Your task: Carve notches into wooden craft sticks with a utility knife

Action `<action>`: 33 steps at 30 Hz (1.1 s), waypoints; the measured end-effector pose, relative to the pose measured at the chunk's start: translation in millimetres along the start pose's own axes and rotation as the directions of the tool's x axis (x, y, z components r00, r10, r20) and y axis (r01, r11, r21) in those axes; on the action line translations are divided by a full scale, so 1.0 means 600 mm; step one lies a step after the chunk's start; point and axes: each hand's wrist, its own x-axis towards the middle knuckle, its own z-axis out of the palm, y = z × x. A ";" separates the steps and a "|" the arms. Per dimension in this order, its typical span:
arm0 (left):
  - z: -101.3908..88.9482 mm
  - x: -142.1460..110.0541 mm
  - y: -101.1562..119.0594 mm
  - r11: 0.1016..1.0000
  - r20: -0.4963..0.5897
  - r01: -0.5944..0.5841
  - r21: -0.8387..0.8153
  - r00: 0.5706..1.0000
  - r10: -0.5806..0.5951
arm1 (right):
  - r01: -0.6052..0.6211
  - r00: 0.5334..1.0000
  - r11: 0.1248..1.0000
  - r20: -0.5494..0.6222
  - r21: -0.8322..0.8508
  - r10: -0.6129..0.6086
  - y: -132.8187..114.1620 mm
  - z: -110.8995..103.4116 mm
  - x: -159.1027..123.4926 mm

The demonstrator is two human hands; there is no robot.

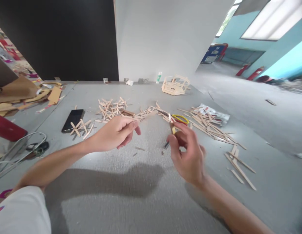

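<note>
My left hand is closed, its thumb against curled fingers. A blurred, pale wooden stick seems to reach right from its fingertips; the grip itself is partly hidden. To the right, my right hand pinches a small yellowish tube with a white tip, held upright over the grey tabletop. Just behind this hand lie scissors with yellow and red handles. A dark, narrow piece shows beside the right fingers. Loose wooden sticks are heaped beyond my left hand.
At the back stand a hexagonal stick frame and a glue stick. More sticks and a plastic packet lie right. A phone, cable, red cylinder and cardboard scraps are left.
</note>
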 end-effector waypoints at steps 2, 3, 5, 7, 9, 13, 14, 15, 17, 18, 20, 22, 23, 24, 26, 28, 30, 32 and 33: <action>0.001 -0.002 0.002 1.000 0.033 -0.002 -0.016 0.999 0.003 | 0.168 0.985 0.983 -0.029 -0.081 -0.170 0.004 -0.001 -0.016; 0.005 0.002 -0.001 1.000 0.053 0.001 -0.019 0.999 0.000 | 0.238 0.970 0.964 -0.011 -0.115 -0.241 0.009 -0.001 -0.023; 0.021 0.017 -0.020 1.000 0.094 0.015 -0.001 0.995 -0.014 | 0.326 0.945 0.930 0.084 -0.168 -0.316 0.023 0.000 -0.032; 0.045 0.041 -0.053 1.000 0.223 0.015 -0.010 0.975 -0.013 | 0.368 0.918 0.901 0.244 -0.231 -0.313 0.039 0.004 -0.037; 0.073 0.064 -0.092 0.995 0.304 0.100 -0.009 0.948 -0.093 | 0.403 0.869 0.859 0.425 -0.314 -0.253 0.054 0.011 -0.042; 0.111 0.087 -0.148 0.994 0.270 0.105 -0.014 0.958 -0.097 | 0.495 0.732 0.768 0.671 -0.407 -0.116 0.066 0.026 -0.053; 0.113 0.089 -0.153 0.993 0.279 0.116 -0.022 0.954 -0.105 | 0.515 0.708 0.752 0.699 -0.411 -0.102 0.066 0.028 -0.056; 0.114 0.089 -0.156 0.992 0.296 0.120 -0.031 0.949 -0.105 | 0.530 0.693 0.740 0.714 -0.414 -0.096 0.064 0.030 -0.058; 0.113 0.088 -0.156 0.993 0.284 0.112 -0.034 0.954 -0.098 | 0.545 0.684 0.724 0.724 -0.423 -0.092 0.062 0.030 -0.061; 0.112 0.087 -0.156 0.995 0.279 0.098 -0.033 0.957 -0.085 | 0.550 0.684 0.720 0.723 -0.423 -0.096 0.061 0.030 -0.062; 0.112 0.087 -0.157 0.997 0.262 0.073 -0.024 0.963 -0.064 | 0.562 0.685 0.715 0.719 -0.415 -0.121 0.061 0.029 -0.065; 0.114 0.087 -0.159 0.999 0.256 0.049 -0.015 0.966 -0.044 | 0.572 0.689 0.714 0.708 -0.404 -0.152 0.062 0.029 -0.067; 0.115 0.087 -0.161 0.999 0.256 0.041 -0.012 0.966 -0.037 | 0.574 0.694 0.714 0.701 -0.401 -0.163 0.063 0.029 -0.069; 0.116 0.087 -0.162 0.999 0.258 0.035 -0.011 0.966 -0.031 | 0.572 0.699 0.716 0.696 -0.402 -0.168 0.063 0.029 -0.070; 0.117 0.087 -0.164 0.999 0.260 0.031 -0.010 0.965 -0.027 | 0.562 0.706 0.721 0.689 -0.405 -0.163 0.064 0.030 -0.071; 0.117 0.087 -0.164 1.000 0.262 0.030 -0.007 0.965 -0.028 | 0.546 0.715 0.730 0.683 -0.411 -0.150 0.065 0.030 -0.072; 0.117 0.086 -0.163 1.000 0.263 0.029 -0.001 0.964 -0.027 | 0.530 0.718 0.741 0.683 -0.414 -0.133 0.065 0.030 -0.072; 0.117 0.086 -0.164 1.000 0.257 0.023 0.007 0.966 -0.024 | 0.518 0.715 0.750 0.690 -0.411 -0.116 0.066 0.029 -0.072; 0.118 0.086 -0.165 1.000 0.252 0.015 0.011 0.968 -0.018 | 0.513 0.713 0.754 0.693 -0.410 -0.108 0.066 0.029 -0.072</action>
